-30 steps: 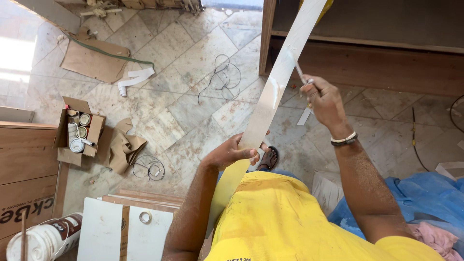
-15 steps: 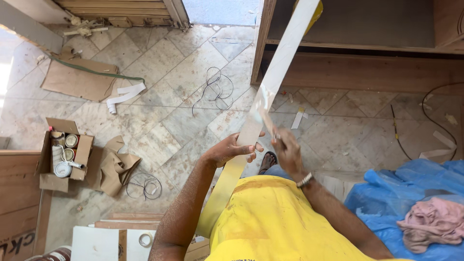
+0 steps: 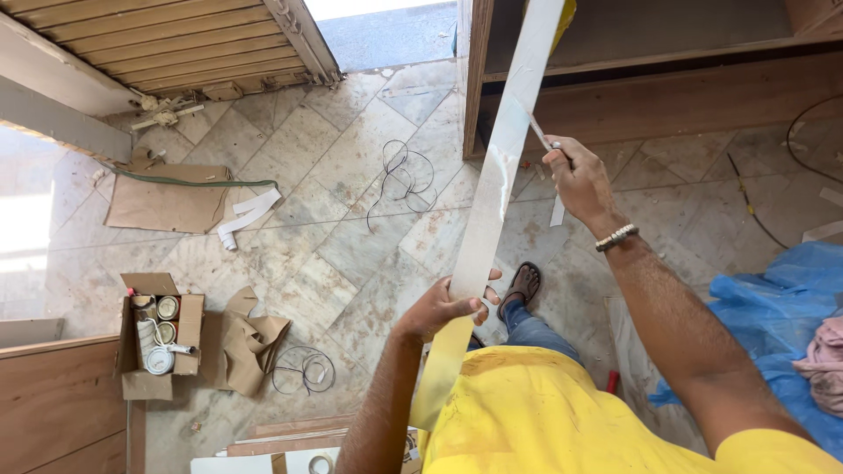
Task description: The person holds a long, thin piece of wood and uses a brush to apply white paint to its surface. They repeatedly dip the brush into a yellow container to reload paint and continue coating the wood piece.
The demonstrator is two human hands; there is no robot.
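Long white strip (image 3: 500,184): thin, light, likely bendy. Left hand (image 3: 448,305) fingers clamped near lower end; right hand (image 3: 575,180) fingers closed on blade (image 3: 537,132) at edge.

open brown cardboard box (image 3: 162,338), floor left, cans inside

Box (image 3: 162,338) left on floor (image 3: 351,237); strip (image 3: 492,211) centre, tarp (image 3: 773,316) right

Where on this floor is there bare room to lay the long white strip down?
Bare tile lies between the black wire loop and the open cardboard box. It is crowded by the torn cardboard, the flat cardboard sheet and the blue plastic sheet.
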